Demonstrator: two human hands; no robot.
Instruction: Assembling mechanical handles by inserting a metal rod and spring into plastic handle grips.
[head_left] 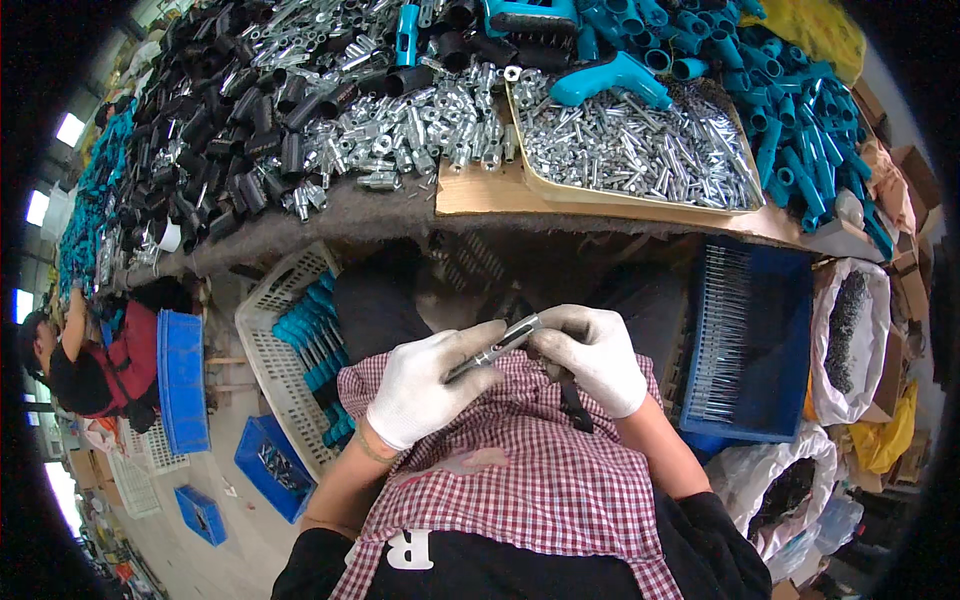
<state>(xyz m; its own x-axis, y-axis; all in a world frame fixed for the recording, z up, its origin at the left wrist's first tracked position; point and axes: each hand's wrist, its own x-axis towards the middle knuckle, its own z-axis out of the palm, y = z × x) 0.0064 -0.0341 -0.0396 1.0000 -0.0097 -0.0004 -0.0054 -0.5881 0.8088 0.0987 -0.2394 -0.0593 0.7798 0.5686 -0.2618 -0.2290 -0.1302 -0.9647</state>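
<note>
Over a checked apron (560,500), the gloved left hand (425,388) grasps a silvery tube (507,341), its end beside the curled right hand (600,357), whose hold is unclear, as white lettering (421,549) marks the worker's black shirt (510,570).

Holds a tube (495,349) aslant in the left hand (425,385); has the right hand (600,362) at its upper end. Wears white gloves (403,405) and a checked apron (550,490). Has on the bench (370,210) ahead a tray (640,202) of metal pins (625,150) with a teal housing (610,80) across its far side, metal fittings (420,125) and black parts (262,130) heaped to the left, more housings (800,155) to the right. Has a crate (262,345) of teal tools (318,335) at left, a blue bin (783,340) of rods (722,340) at right with white sacks (876,350) just beyond.
</note>
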